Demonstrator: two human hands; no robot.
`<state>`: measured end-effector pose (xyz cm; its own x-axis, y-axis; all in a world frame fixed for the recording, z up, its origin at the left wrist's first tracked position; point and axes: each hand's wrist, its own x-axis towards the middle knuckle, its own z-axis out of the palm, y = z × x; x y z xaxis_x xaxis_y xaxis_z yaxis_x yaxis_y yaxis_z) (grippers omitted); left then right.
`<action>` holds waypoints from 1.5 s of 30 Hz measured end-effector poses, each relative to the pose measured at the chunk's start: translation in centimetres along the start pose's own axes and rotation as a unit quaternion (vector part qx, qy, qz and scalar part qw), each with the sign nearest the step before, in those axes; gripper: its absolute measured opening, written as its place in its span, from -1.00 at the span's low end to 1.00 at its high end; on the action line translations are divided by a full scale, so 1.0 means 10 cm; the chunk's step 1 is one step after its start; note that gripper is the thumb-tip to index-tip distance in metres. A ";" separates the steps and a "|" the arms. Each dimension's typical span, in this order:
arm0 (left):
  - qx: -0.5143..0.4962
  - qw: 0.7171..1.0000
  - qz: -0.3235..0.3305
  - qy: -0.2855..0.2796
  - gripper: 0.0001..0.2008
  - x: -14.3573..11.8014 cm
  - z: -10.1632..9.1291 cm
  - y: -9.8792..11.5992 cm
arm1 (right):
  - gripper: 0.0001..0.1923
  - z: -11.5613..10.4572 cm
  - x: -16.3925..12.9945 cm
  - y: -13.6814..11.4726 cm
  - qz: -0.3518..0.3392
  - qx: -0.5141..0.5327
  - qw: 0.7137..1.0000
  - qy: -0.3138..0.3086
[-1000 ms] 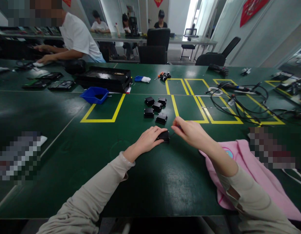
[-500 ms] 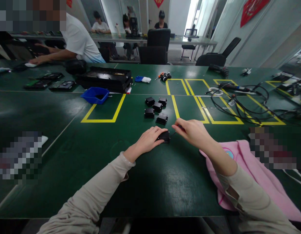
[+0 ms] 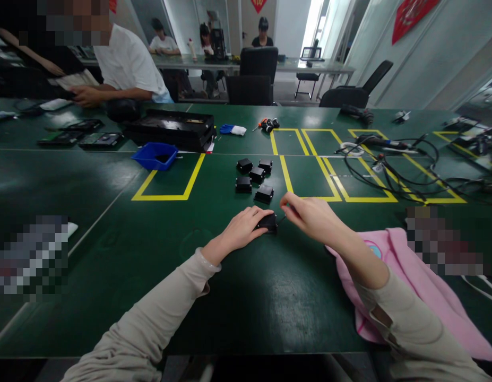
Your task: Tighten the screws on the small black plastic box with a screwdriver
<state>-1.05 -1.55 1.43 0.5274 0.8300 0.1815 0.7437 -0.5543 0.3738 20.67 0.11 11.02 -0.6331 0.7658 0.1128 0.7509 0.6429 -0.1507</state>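
Note:
A small black box [image 3: 271, 225] rests on the green table, and my left hand [image 3: 246, 225] is closed on it from the left, thumb in front and fingers over the top. My right hand [image 3: 303, 209] pinches a thin dark tool [image 3: 282, 218] whose shaft slants down to the box's right side. Most of that tool is hidden in my fingers, so its exact kind is unclear. Just beyond my hands lies a group of several similar black boxes [image 3: 264, 193], with small bright fittings at their ends.
A blue bin [image 3: 156, 156] stands left, before a large black unit [image 3: 174, 127]. Gloves [image 3: 233, 130] and an orange-handled tool [image 3: 265, 124] lie farther back. Black cables [image 3: 389, 175] coil at right; a pink cloth [image 3: 405, 281] sits under my right forearm. A co-worker [image 3: 126, 63] is across the table.
My right hand has shifted very slightly, with the thin tool still at the box. Across the table the co-worker has drawn their hands together and up, and another person's arm shows behind.

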 end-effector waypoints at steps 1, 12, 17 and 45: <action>0.001 1.000 0.000 -0.001 -0.55 0.00 0.00 0.00 | -0.72 0.00 0.00 0.00 -0.006 0.008 1.000 0.003; 0.004 1.000 0.004 0.004 -0.55 0.00 0.01 0.00 | -0.69 0.03 0.02 0.02 0.000 0.027 1.000 0.006; 0.005 1.000 0.004 0.003 -0.56 0.00 0.00 0.01 | -0.69 0.02 0.01 0.01 -0.008 0.045 0.999 0.009; 0.012 1.000 0.010 0.008 -0.55 0.00 0.01 -0.01 | -0.76 0.03 0.01 0.01 0.003 0.054 0.999 0.004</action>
<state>-1.06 -1.49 1.28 0.5357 0.8196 0.2033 0.7427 -0.5719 0.3484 20.63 0.28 10.76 -0.6265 0.7702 0.1192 0.7298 0.6334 -0.2573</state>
